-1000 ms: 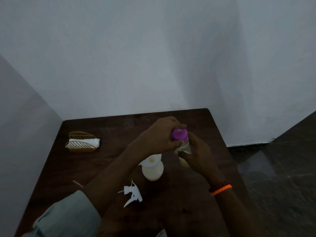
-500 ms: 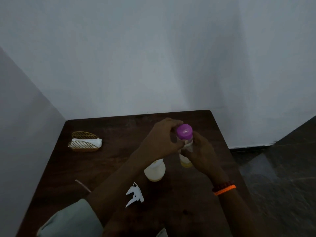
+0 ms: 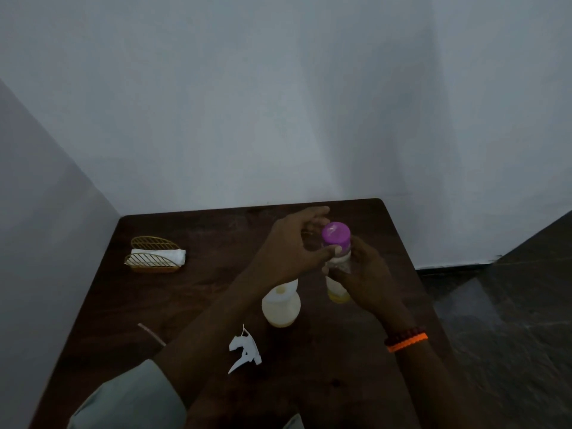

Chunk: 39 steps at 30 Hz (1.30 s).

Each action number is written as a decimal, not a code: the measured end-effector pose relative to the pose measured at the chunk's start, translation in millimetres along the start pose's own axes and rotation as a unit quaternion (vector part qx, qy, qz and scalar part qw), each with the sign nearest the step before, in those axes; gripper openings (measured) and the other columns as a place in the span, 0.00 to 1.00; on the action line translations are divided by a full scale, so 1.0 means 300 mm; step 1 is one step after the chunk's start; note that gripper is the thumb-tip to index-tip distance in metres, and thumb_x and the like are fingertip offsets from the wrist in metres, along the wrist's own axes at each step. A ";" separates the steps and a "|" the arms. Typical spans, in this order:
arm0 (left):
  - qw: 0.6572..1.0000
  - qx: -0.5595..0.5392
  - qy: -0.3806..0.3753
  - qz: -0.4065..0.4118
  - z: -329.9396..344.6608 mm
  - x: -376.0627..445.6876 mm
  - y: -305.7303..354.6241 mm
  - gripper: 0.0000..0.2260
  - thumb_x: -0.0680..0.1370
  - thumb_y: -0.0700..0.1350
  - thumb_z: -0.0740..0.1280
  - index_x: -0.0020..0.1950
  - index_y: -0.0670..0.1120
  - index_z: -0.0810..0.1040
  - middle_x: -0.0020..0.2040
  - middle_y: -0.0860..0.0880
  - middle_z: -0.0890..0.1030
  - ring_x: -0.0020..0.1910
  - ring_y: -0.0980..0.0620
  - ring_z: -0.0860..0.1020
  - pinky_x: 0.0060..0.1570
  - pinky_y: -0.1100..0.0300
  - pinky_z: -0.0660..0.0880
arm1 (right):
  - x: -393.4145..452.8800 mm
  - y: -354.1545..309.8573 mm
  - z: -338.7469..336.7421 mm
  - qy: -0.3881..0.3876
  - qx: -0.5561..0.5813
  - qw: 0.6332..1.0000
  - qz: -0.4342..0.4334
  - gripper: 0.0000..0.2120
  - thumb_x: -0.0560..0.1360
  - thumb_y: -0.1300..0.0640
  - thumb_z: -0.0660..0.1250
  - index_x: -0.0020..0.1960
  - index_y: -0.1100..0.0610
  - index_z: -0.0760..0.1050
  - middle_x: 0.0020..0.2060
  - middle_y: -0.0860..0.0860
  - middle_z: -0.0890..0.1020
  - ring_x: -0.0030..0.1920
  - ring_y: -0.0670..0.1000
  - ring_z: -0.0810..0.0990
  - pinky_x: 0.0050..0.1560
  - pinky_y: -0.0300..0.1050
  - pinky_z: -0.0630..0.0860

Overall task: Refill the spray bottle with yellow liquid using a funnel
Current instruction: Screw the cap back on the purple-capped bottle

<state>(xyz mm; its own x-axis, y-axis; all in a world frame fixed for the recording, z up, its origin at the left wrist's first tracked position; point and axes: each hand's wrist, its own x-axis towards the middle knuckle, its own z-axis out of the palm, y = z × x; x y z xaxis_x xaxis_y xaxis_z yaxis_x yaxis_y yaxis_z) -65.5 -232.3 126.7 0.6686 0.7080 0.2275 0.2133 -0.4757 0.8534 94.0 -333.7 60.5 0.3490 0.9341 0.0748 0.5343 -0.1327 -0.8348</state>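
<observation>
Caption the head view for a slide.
Right hand grips the purple-capped bottle; left hand at its cap.

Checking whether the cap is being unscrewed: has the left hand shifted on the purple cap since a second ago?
Yes. The left hand has slid off the top of the purple cap towards the napkin holder; the cap top is now uncovered.

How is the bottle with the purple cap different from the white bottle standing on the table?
The purple-capped bottle is clear and held up by the right hand; the white spray bottle is opaque and stands on the table. The clear one is capped, with the left hand at its cap; the white one has a funnel instead. Both appear to hold yellowish liquid.
</observation>
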 end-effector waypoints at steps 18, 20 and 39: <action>1.000 -0.007 -0.016 0.015 0.013 0.020 0.030 0.30 0.70 0.52 0.79 0.70 0.47 0.76 0.62 0.52 0.82 0.61 0.60 0.80 0.61 0.59 0.79 | -0.009 -0.047 -0.022 -0.007 0.000 1.000 0.002 0.26 0.69 0.49 0.77 0.64 0.48 0.74 0.56 0.41 0.81 0.56 0.37 0.79 0.58 0.42 0.77; 0.999 -0.008 -0.021 0.028 0.032 0.026 0.043 0.31 0.69 0.52 0.79 0.69 0.47 0.76 0.62 0.52 0.82 0.60 0.58 0.80 0.59 0.58 0.80 | -0.013 -0.059 -0.006 -0.016 0.014 1.000 -0.002 0.26 0.69 0.53 0.77 0.65 0.48 0.74 0.55 0.39 0.80 0.56 0.36 0.78 0.56 0.37 0.76; 0.995 0.059 0.081 0.027 0.051 0.003 0.028 0.26 0.66 0.55 0.80 0.60 0.44 0.81 0.52 0.49 0.84 0.50 0.57 0.80 0.49 0.71 0.75 | -0.008 -0.056 -0.019 0.029 -0.010 0.999 -0.018 0.26 0.69 0.55 0.78 0.63 0.47 0.73 0.50 0.38 0.79 0.51 0.36 0.77 0.51 0.36 0.73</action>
<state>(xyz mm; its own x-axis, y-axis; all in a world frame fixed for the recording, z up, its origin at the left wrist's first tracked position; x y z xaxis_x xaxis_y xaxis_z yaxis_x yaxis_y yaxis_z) -52.1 -243.6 126.9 0.5599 0.7499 0.3523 0.2685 -0.5665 0.7791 88.4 -335.4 77.5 0.3725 0.9179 0.1367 0.5627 -0.1063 -0.8198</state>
